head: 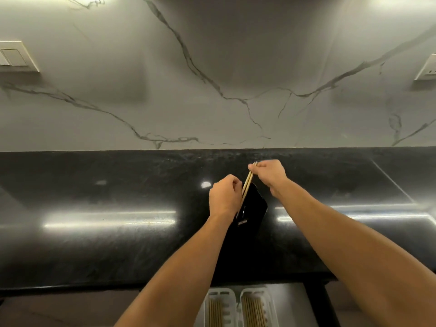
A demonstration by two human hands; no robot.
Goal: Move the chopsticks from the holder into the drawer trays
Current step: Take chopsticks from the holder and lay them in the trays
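Chopsticks (248, 183) lean half out of the black holder (253, 210), pinched by our right hand (269, 173). Our left hand (224, 197) grips the holder mid-counter (118, 185), with the drawer trays (254, 296) below the front edge.

Glossy black stone counter (118, 197), grey-veined white marble wall (212, 67), wall switch (14, 56), socket (428, 68), streaked light reflections
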